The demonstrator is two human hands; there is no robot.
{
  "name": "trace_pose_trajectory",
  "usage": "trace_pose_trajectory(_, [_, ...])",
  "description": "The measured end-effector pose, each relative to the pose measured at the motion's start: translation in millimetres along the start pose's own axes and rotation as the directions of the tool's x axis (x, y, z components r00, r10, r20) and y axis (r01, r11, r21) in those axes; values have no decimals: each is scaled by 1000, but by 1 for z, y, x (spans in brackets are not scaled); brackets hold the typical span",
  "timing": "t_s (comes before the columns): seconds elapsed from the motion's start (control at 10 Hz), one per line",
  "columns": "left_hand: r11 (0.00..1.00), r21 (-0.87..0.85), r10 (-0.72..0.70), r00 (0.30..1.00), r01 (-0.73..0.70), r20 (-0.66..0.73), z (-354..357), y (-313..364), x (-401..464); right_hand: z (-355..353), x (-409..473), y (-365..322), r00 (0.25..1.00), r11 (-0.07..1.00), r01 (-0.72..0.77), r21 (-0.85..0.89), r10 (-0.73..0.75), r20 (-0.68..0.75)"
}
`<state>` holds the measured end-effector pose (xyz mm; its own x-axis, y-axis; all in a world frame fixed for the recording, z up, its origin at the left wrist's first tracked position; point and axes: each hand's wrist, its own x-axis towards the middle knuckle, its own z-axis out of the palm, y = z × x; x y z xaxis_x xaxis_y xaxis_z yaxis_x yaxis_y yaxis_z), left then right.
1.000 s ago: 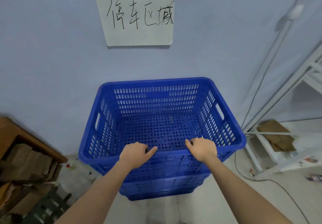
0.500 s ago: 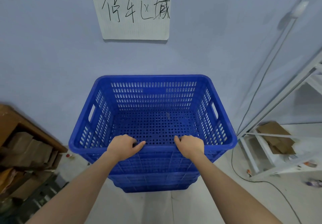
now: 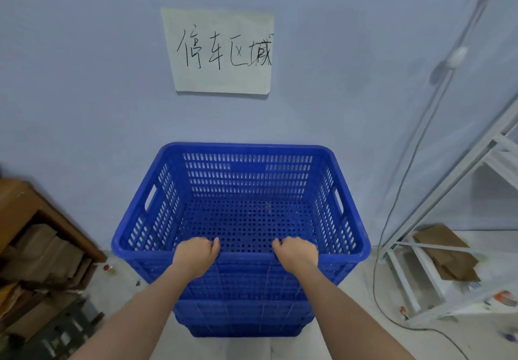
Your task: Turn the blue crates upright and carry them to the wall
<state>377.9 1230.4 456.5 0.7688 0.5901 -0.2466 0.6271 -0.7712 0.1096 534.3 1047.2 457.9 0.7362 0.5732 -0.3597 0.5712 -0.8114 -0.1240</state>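
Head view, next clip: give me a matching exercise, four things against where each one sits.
Things:
1. paper sign
2. left hand
3. wooden cabinet
4. white metal rack

Places:
A. far left, by the wall
B. right of the blue crate
C. on the wall above the crate
D. gripping the crate's near rim

Pairs: 1-C, 2-D, 3-A, 4-B

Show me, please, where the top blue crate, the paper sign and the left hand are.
top blue crate (image 3: 246, 180), head view, inner far wall.
paper sign (image 3: 221, 51), head view, middle of the sheet.
left hand (image 3: 196, 256), head view, back of the hand.
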Motion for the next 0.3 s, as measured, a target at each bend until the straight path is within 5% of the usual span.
trace_pose_trajectory(0.2, [985,-162,-37,993,55,110,-26,4,-8,-36,-9,-12,991,941,92,325,-119,65])
trace_pose_trajectory(0.3, [977,-208,-45,997,56,57,-63,-5,-2,-81,-22,-28,969,846,245,474,-196,-150])
